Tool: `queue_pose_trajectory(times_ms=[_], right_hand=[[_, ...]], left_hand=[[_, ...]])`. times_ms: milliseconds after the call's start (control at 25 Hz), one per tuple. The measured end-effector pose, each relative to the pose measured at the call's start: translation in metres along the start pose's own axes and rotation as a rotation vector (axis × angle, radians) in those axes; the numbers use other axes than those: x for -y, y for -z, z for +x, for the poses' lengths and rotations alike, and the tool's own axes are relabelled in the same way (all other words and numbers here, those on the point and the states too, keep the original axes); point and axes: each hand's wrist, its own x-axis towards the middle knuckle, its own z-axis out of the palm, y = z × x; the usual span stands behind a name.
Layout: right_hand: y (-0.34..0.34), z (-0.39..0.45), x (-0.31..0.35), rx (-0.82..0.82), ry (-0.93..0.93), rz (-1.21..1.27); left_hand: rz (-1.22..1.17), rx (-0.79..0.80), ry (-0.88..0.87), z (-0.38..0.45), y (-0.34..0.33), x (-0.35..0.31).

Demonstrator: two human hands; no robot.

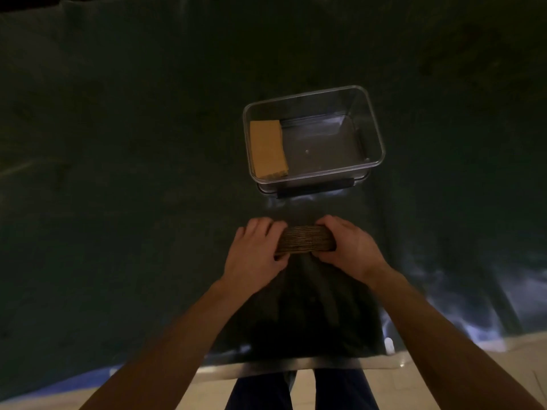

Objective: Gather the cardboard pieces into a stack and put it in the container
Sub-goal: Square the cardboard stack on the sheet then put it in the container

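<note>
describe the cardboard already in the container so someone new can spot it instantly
Find the clear plastic container on the dark cloth, beyond both hands. Inside, against its left wall, lies a tan cardboard stack, lying flat. Unlike the darker stack gripped edge-on between the left hand and right hand, nothing touches it.

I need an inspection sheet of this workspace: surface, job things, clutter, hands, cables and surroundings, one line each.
Surface: table under a dark cloth, dimly lit.
Job things: clear container beyond the hands, holding one cardboard stack against its left wall; a second stack is held near the front.
Clutter: nothing seen.
Hands: left hand and right hand each close a grip on one end of the held stack; whether it rests on the cloth cannot be told.
Cables: nothing seen.
Surroundings: pale floor and the person's dark trousers below the table edge.
</note>
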Motion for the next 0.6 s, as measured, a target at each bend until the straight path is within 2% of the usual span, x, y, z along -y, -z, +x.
queue_pose_trajectory(times_ms=[240,320,440,600], right_hand=[[0.005,0.001,0.004,-0.015,0.030,-0.229],[0.006,0.001,0.006,0.013,0.023,-0.241],[0.011,-0.003,0.010,0.022,0.028,-0.207],[0.020,-0.008,0.017,-0.071,0.078,-0.231]], left_hand=[[-0.284,0.192,0.158,0.003,0.012,0.020],[-0.311,0.236,0.182,0.006,0.012,0.018],[-0.334,0.229,0.177,0.006,0.014,0.017],[-0.379,0.159,0.158,-0.001,0.023,0.021]])
